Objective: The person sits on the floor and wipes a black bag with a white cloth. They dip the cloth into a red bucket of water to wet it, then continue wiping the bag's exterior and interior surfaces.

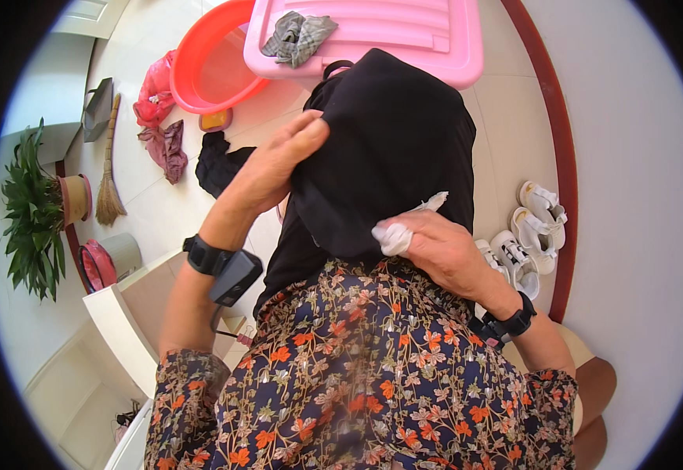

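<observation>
A black cloth item (376,147) lies spread over my lap, its far end near a pink plastic storage box (370,35). My left hand (285,153) touches the left edge of the cloth, fingers together; its palm is turned away, so whether it pinches the fabric is hidden. My right hand (441,249) is closed on a crumpled white cloth (394,238) above the near right part of the black cloth. A tip of white material sticks out beyond the fingers. On the box lid lies a crumpled grey checked cloth (298,38).
At the upper left are a red plastic basin (185,70), a soap dish (216,120), dusky pink cloth (168,150) and black fabric (218,164). A straw broom (110,182), dustpan (98,108), potted plant (77,200) and waste bin (119,255) stand farther left. White shoes (532,235) line the right wall.
</observation>
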`<state>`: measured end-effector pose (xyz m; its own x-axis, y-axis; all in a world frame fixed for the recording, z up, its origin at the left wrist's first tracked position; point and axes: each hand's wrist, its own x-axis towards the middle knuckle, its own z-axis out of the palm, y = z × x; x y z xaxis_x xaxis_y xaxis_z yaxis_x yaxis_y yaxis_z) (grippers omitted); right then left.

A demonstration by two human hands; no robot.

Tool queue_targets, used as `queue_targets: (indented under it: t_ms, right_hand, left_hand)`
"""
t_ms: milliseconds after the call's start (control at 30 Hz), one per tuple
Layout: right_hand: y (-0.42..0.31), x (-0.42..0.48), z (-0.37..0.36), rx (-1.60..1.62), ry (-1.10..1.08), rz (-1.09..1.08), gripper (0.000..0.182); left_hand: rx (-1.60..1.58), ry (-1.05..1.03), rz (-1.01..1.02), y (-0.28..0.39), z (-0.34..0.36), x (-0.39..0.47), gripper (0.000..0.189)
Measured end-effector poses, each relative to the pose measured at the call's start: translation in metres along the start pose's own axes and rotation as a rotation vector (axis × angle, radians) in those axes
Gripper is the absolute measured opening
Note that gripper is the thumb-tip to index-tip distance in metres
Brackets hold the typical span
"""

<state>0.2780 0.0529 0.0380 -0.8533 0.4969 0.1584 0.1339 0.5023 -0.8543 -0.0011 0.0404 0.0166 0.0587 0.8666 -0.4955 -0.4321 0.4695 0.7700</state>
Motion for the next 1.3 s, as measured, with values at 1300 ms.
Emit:
queue_targets:
  t_ms: [1300]
  right_hand:
    - [0.003,0.089,0.005,-0.518,0.085,-0.473,0.024]
  left_hand:
    - [-0.423,-0.065,0.004,-0.034,0.003,-0.061,0.018]
